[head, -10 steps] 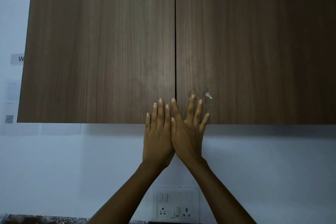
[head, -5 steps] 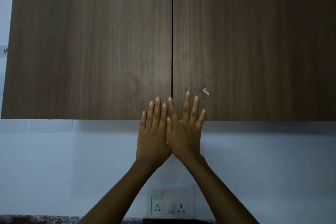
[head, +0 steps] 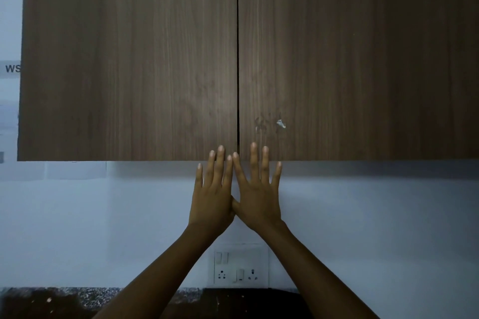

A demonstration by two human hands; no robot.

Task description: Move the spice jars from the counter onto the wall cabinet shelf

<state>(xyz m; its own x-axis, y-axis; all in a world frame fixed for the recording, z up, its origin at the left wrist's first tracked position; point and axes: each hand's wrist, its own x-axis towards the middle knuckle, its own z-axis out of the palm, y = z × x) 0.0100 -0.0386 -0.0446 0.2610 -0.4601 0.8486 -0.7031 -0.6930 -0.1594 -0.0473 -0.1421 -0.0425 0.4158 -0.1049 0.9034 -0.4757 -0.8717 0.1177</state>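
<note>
A dark speckled surface [head: 64, 300] is being shown below both grips. The left grip [head: 212, 197] and right grip [head: 259, 197] are being held raised side by side, fingers straight and apart, with nothing clasped. Behind the wrists, a socket plate [head: 241, 264] is being shown. The shut wall cabinet [head: 129, 59] is being overlapped at its lower edge by the fingertips [head: 220, 149].

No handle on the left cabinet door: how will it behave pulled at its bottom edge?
Probably stiff: the left door looks a flat rigid panel. Likely swings from its outer side, since both doors meet at the centre gap. Smooth face, so the left hand may slip.
</note>
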